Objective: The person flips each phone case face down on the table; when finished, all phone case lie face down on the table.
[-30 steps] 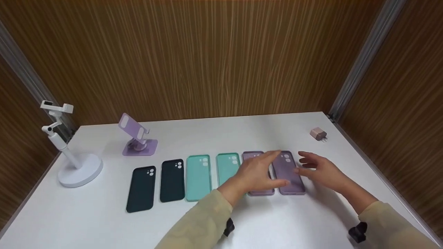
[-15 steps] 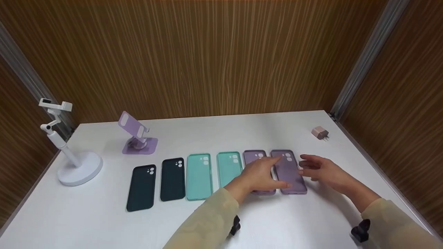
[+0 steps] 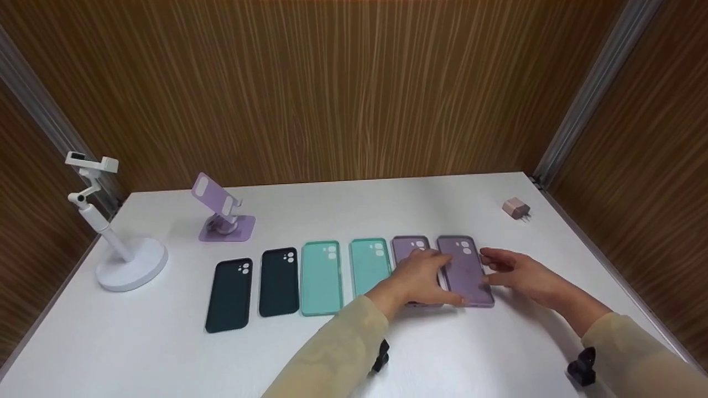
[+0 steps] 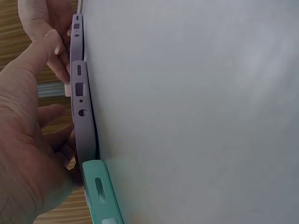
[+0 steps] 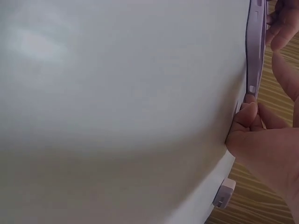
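Two purple phone cases lie side by side on the white table, the right-hand one point(image 3: 467, 276) outermost in a row. My left hand point(image 3: 419, 279) is spread over the left purple case point(image 3: 405, 247), hiding most of it; its thumb reaches to the lower part of the right-hand case. At that right-hand case's right edge is my right hand point(image 3: 522, 276), fingertips right at the side. In the right wrist view the right fingers point(image 5: 245, 119) are bent beside the end of a purple case point(image 5: 254, 51). A teal case point(image 4: 100, 191) lies below the left hand in the left wrist view.
Leftward the row goes on with two teal phone cases point(image 3: 322, 279) and two dark ones point(image 3: 228, 296). A purple phone stand point(image 3: 227, 229) and a white stand point(image 3: 130, 265) stand at the back left. A pink charger plug point(image 3: 515, 208) lies back right, near the wood-grain wall point(image 3: 354, 94).
My left hand has moved slightly right and lowered over the purple cases. My right hand stays at the right-hand case's edge. The whole scene has shifted slightly with the head.
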